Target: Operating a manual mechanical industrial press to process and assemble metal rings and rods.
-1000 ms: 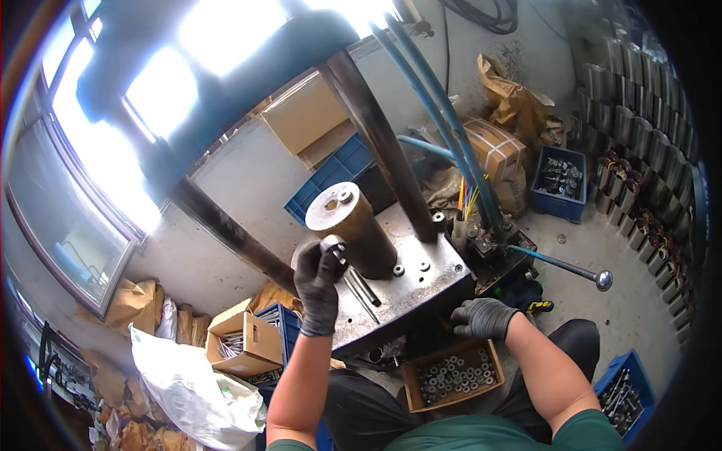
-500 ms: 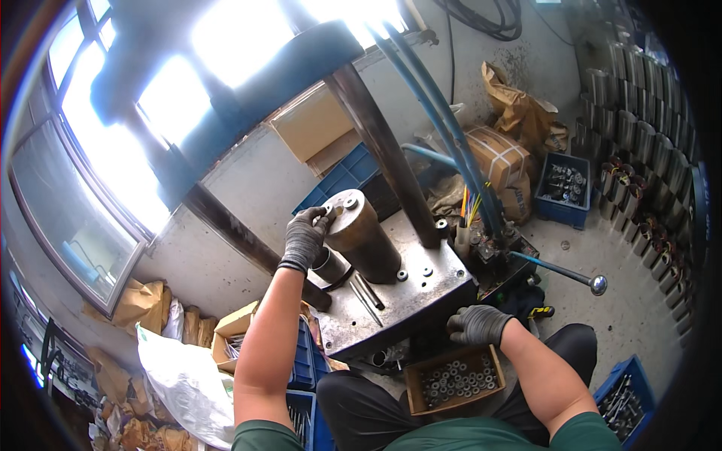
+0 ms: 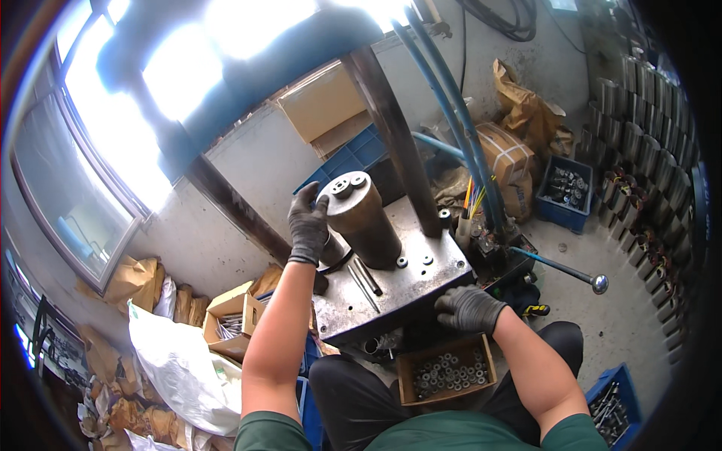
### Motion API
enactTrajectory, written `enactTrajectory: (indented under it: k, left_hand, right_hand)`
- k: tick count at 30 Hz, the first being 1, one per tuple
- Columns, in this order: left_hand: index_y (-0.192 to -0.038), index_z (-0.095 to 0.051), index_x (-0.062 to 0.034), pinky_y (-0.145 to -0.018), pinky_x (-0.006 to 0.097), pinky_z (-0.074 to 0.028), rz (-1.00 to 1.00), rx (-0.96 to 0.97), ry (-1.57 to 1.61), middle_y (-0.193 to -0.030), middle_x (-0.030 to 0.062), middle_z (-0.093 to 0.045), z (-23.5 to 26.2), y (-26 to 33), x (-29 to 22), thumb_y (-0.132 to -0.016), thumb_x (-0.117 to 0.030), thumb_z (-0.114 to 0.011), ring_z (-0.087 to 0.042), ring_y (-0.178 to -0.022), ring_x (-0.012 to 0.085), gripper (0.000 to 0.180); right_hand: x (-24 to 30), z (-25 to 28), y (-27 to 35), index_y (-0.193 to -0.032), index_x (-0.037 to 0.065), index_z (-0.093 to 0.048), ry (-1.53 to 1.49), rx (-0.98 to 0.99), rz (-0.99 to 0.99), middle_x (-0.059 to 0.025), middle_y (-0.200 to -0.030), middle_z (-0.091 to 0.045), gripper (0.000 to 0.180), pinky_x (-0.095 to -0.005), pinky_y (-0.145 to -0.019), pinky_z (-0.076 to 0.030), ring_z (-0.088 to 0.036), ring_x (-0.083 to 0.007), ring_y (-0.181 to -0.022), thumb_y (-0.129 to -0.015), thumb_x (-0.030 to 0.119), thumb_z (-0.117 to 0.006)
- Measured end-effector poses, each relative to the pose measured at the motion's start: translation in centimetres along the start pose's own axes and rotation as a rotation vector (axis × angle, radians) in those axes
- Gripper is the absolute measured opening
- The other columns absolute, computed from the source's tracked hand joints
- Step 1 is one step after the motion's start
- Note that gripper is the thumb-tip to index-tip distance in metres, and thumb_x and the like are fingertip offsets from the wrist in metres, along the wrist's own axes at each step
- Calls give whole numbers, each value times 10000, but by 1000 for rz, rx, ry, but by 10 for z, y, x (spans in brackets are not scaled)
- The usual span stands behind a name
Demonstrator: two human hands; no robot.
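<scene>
A thick steel cylinder [image 3: 366, 229] stands upright on the metal bed [image 3: 414, 289] of a press. On its top lie two small round parts: a ring-shaped piece [image 3: 342, 186] near the middle and a smaller washer [image 3: 358, 182] beside it. My left hand [image 3: 307, 225], in a grey glove, is at the cylinder's left rim, thumb and fingers apart with nothing between them. By the bed's front right edge, my gloved right hand [image 3: 472, 309] is loosely curled; its fingertips are hidden. Two metal rods [image 3: 367, 279] and small rings [image 3: 402, 261] lie on the bed.
A box of metal rings [image 3: 450, 376] sits between my knees. Press columns [image 3: 395, 139] rise behind the bed, and a ball-ended lever [image 3: 560, 270] juts out at right. Blue bins [image 3: 562, 194] of metal parts and stacked metal cylinders [image 3: 639, 143] stand further right.
My left fingers have opened and drawn off the cylinder top, leaving the ring-shaped piece near its middle. My right hand has shifted slightly up and left, to the bed's edge.
</scene>
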State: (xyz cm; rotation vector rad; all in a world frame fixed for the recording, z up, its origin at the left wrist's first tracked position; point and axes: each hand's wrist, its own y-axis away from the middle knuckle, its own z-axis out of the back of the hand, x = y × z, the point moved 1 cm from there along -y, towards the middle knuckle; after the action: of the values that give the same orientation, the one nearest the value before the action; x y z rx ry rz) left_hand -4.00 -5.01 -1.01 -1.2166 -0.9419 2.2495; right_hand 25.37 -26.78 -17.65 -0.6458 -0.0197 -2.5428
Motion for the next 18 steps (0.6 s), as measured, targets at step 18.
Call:
enactTrajectory:
  k: [18]
  left_hand:
    - [-1023, -741, -115, -935, 504, -493, 48, 637, -538, -1058, 160, -683, 3, 247, -4, -758, -315, -813, -613, -1051, 374, 339]
  right_hand:
    - [-31, -46, -78, -1382, 141, -597, 285, -439, -196, -72, -1496, -551, 481, -604, -1216, -217, -447, -297, -1434, -934, 316, -582]
